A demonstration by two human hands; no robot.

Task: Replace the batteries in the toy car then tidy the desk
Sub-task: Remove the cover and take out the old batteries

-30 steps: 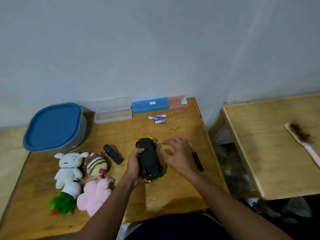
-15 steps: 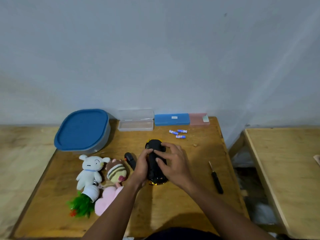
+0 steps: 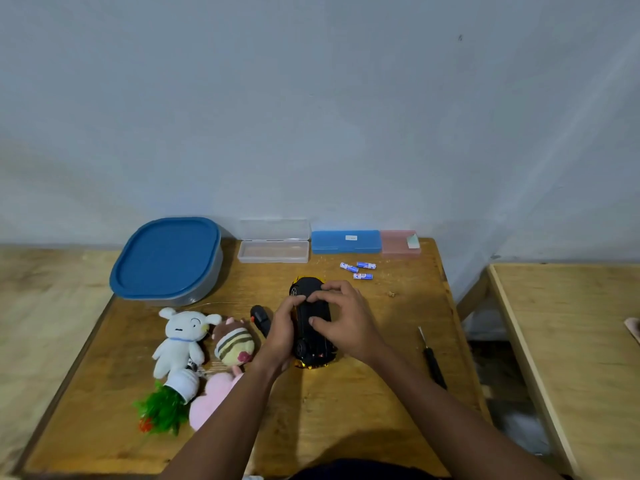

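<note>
At the middle of the bench (image 3: 346, 417), in the head view, we find the toy car (image 3: 306, 329) lying with its dark underside up, as far as we can tell, with yellow bodywork peeking out at both ends and two wheels showing along its left flank. Its long axis runs almost straight away from us toward the wall. The left hand (image 3: 282, 332) clasps that left flank, with the thumb laid on the underside. The right hand (image 3: 346, 320) comes over from the other side, its fingers (image 3: 329, 294) bent, and the tips and thumb pinch at the car's belly. So the car sits directly between and under both sets of fingers, touching them. The hands hide the battery hatch, and we cannot say if it is on or off. The loose batteries (image 3: 358, 270) lie beyond the car and to its right, near the right hand's knuckles and well apart from the left hand. The screwdriver (image 3: 433, 362) lies further right, beside the right forearm and roughly parallel to the car. We judge that the right hand is the nearer one for fetching either, while the left steadies the car.
</note>
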